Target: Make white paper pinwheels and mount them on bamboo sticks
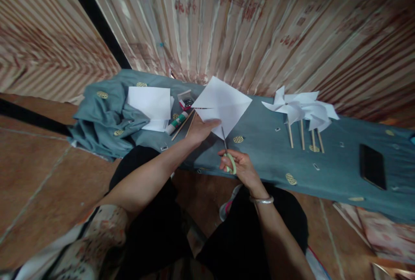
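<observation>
A square sheet of white paper (pixel 223 100) is held cornerwise above the cloth, with a slit cut in from its left corner. My left hand (pixel 204 130) grips its lower left edge, thumb on top and the other fingers hidden beneath. In my right hand (pixel 240 165) are scissors (pixel 230 162) with pale green handles. Their blades point up at the paper's near corner and overlap it. Left of the paper lie a green and white glue stick (pixel 177 123), thin wooden sticks (pixel 182 126) and a small open box (pixel 186 99) of dark little pieces.
White paper pinwheels (pixel 300 106) on wooden sticks lie to the right. A black phone (pixel 372 166) rests farther right. A stack of white paper (pixel 151 104) sits on the left beside bunched grey-green cloth (pixel 100 115). Patterned curtains (pixel 207 24) hang behind.
</observation>
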A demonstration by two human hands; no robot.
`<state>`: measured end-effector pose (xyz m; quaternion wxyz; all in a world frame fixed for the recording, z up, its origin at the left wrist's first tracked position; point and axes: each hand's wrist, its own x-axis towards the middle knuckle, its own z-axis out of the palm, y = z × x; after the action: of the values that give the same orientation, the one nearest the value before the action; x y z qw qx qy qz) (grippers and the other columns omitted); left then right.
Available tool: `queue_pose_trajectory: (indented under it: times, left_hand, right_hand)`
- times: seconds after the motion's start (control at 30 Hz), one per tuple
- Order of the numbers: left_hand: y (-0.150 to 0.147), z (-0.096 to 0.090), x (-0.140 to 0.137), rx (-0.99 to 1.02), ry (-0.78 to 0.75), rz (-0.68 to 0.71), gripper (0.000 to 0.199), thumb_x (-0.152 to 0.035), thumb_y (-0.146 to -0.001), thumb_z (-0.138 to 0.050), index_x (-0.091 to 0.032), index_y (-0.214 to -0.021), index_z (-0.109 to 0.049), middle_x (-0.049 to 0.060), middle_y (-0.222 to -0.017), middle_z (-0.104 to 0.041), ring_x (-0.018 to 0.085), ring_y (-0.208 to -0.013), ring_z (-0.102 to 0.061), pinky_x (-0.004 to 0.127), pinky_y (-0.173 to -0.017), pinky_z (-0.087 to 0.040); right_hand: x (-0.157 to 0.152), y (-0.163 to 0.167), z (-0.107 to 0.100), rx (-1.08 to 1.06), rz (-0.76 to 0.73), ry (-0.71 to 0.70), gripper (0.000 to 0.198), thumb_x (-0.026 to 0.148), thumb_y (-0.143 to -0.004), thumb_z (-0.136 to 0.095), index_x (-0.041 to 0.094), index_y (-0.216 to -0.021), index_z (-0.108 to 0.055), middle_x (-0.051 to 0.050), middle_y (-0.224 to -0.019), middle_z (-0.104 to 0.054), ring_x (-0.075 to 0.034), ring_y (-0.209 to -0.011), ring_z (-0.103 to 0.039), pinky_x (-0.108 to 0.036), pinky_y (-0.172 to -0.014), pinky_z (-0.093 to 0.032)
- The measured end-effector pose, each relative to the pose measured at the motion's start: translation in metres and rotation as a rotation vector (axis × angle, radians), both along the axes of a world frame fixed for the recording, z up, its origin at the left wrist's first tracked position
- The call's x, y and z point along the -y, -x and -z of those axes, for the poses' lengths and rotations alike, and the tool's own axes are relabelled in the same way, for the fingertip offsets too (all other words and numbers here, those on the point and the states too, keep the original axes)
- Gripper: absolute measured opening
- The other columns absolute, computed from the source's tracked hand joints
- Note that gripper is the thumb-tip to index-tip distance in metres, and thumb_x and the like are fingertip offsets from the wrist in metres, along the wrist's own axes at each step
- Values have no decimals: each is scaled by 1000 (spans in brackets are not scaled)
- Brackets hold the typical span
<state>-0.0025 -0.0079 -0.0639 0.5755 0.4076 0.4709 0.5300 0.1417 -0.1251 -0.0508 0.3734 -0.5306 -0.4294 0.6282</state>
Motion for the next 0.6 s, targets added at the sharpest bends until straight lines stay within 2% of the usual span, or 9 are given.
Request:
queue_pose_trajectory:
  times: [0.33, 0.6]
  left_hand:
    - [-1, -4, 0, -14, -60, 22, 42, -25, -56, -79, -14, -95, -66, 9, -96, -72, 25, -90, -67, 37, -82, -52]
    - [-1, -11, 4, 35, -45, 26, 43, -23, -56, -78, -15, -96, -66, 9, -96, -72, 23, -87, -67, 35, -78, -53]
  right_hand:
    - [-1, 2, 0, -10, 23, 10, 46, 57, -60, -79, 20, -85, -66, 3, -56, -62, -8, -48, -52, -21, -46, -41]
    - [0, 0, 1, 0, 9, 11, 45, 55, -62, -78, 20, -88, -67, 3, -59, -62, -9, -50, -54, -22, -48, -42]
